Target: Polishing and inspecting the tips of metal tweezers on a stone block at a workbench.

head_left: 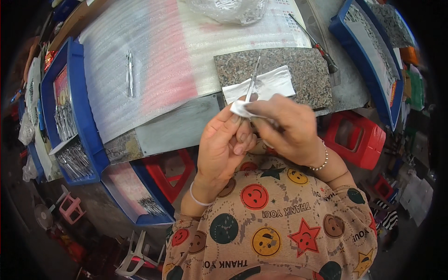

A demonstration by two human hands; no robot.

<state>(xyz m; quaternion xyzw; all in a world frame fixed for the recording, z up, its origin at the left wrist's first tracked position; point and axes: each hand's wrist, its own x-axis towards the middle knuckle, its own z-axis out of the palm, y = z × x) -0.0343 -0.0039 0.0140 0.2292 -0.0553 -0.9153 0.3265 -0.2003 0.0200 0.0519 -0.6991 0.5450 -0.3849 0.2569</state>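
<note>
My left hand (221,147) is closed around the lower part of a slim, pointed metal tool (254,77), whose tip points up and away from me. Pinched in my right hand (291,126) is a small white cloth or tissue (241,109), wrapped around the tool just above my left fingers. The tool's lower end is hidden by my hands. Behind it, a folded white cloth (275,83) lies on a speckled stone slab (310,70). Another slender metal tool (129,74) rests alone on the foam sheet (161,60) to the left.
Blue trays (88,116) of metal tools stand at the left, with another blue tray (366,70) at the right. A screwdriver-like tool (325,57) lies beside the slab. A clear plastic bag (231,9) sits at the back. Red stools (357,140) stand below the table.
</note>
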